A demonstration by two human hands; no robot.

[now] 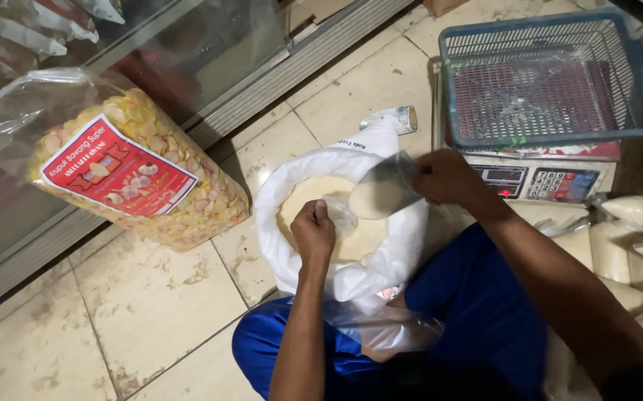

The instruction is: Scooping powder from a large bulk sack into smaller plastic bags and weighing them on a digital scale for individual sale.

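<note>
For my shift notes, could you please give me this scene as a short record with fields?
Setting: tiled floor beside a glass cabinet
Left hand: holds a small clear bag open over the sack
Right hand: grips a scoop full of white grains, tilted towards the small bag
Sack: white, open, rim rolled down, grains inside
Scale: behind the sack, blue basket on top
Left side: large clear bag of crackers
Right side: filled bags piled up

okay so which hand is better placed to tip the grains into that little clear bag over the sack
The right hand: it holds the loaded scoop just beside the small clear bag. The left hand grips that bag over the open white sack, so it probably just keeps it steady.
</note>
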